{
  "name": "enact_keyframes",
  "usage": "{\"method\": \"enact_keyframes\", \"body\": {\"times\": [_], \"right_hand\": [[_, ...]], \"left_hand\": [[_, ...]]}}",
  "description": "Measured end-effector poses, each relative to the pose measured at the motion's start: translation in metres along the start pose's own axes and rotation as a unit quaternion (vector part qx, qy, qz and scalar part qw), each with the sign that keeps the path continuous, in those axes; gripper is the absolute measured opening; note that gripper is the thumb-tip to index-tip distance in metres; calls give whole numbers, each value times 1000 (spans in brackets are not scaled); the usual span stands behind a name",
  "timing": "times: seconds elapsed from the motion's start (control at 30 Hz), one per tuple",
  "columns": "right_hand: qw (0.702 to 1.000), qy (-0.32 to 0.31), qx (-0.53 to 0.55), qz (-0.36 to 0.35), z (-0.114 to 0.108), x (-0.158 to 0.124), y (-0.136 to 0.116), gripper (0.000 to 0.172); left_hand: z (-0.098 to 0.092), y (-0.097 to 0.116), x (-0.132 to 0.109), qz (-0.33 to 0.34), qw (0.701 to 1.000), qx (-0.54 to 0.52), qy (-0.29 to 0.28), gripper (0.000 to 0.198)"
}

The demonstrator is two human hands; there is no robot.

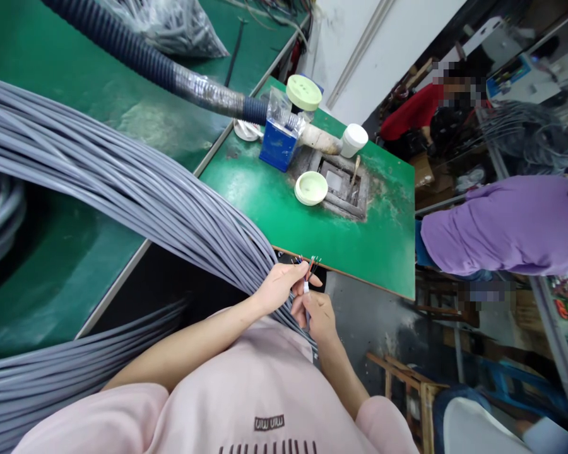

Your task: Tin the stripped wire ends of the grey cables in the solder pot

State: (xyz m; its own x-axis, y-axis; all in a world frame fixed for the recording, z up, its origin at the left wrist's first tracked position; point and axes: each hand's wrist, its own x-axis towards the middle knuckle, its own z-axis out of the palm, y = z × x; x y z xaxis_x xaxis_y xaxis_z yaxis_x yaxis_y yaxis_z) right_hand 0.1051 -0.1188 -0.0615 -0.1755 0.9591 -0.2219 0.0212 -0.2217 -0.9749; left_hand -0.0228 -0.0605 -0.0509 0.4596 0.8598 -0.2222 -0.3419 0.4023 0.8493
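Two hands at the green bench (350, 246) edge: left hand (278, 287) closed around the gray cable bundle (137, 189), right hand (318, 315) pinching a small white piece (306, 287) just below colored wire ends (308, 267) splayed above the grip.

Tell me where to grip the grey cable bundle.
Best grip is probably the narrow end of the grey cable bundle, just behind the exposed coloured wires, coming from the near side: the cables converge there, while farther back they fan out wide.
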Motion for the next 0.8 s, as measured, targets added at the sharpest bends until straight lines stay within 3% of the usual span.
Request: {"method": "enact_keyframes", "body": {"times": [0.8], "right_hand": [[1000,-2,19,-3,-1,2,2,59]], "left_hand": [[0,3,0,126,984,127,12,62]]}}
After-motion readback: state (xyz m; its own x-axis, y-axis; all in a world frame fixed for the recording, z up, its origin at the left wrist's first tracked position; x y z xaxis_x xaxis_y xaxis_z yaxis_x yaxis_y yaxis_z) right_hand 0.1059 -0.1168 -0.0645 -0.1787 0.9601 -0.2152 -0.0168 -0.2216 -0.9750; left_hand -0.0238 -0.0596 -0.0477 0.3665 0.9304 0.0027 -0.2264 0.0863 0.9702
